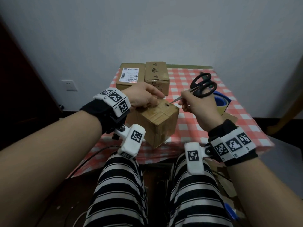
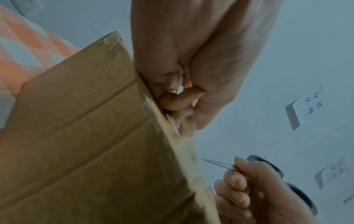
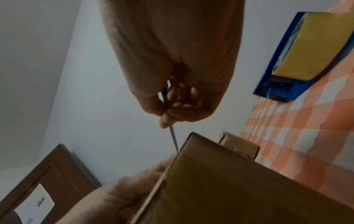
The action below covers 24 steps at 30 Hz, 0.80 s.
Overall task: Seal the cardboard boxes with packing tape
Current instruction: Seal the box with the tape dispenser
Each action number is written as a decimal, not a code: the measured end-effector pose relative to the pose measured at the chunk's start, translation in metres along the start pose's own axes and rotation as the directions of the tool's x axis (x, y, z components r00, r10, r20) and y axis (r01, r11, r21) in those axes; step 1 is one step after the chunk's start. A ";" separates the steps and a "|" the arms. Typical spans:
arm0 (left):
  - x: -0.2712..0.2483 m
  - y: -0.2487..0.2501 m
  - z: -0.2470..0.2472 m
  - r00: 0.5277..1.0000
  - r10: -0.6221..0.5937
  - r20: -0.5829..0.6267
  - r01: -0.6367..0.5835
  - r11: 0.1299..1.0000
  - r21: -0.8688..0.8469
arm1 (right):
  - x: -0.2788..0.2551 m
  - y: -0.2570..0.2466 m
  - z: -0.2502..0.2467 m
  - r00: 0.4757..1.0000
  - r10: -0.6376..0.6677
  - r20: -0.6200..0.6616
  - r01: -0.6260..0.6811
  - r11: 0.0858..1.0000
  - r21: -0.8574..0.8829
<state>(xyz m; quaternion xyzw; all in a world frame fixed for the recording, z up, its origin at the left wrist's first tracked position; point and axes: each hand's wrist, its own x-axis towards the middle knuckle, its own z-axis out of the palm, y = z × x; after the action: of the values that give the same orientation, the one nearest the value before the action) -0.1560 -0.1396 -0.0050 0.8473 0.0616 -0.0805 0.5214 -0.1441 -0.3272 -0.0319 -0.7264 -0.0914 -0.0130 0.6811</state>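
Head view shows a small cardboard box (image 1: 157,122) at the near edge of the bench (image 1: 229,128), which is covered with a red-checked cloth. The left hand (image 1: 142,96) rests on the box's top, its fingers (image 2: 176,101) curled against the upper edge, seemingly pinching a bit of tape there, though the wrist view is too blurred to be sure. The right hand (image 1: 196,105) grips a pair of black-handled scissors (image 1: 201,86) by the blades, fingers wrapped round the metal, the closed tips meeting the box's top near its far corner.

The box looks light and fairly stiff, with worn tape creased over its seams; it would likely slide on the cloth unless held down from above, and is best taken by its side walls. Whether it contains anything cannot be told, as its flaps lie shut.

Two more boxes sit at the far left of the bench, touching each other: one with a shipping label (image 1: 130,74), one printed with lettering (image 1: 156,74). Both are closed, their contents hidden. A blue tape dispenser (image 1: 221,101) with a yellowish roll lies behind the right hand.
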 end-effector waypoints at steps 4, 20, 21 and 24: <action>0.000 0.001 0.000 1.000 -0.010 0.002 0.010 1.000 -0.001 | -0.003 0.004 0.003 1.000 -0.012 -0.014 0.012 0.999 -0.044; 0.001 0.002 0.003 1.000 -0.007 0.019 0.007 1.000 0.001 | -0.016 0.016 0.016 0.974 -0.131 -0.187 0.102 0.982 -0.158; 0.001 0.003 0.002 1.000 -0.007 0.024 0.007 1.000 0.015 | -0.018 0.018 0.018 0.973 -0.095 -0.211 0.074 0.992 -0.105; 0.001 0.003 0.002 0.999 -0.014 0.034 0.013 0.999 0.034 | -0.020 0.028 0.023 0.966 0.027 -0.257 -0.008 0.997 0.075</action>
<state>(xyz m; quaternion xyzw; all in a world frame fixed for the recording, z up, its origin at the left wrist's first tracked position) -0.1543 -0.1426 -0.0032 0.8541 0.0571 -0.0994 0.5074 -0.1622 -0.3087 -0.0641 -0.6937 0.0040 -0.0980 0.7135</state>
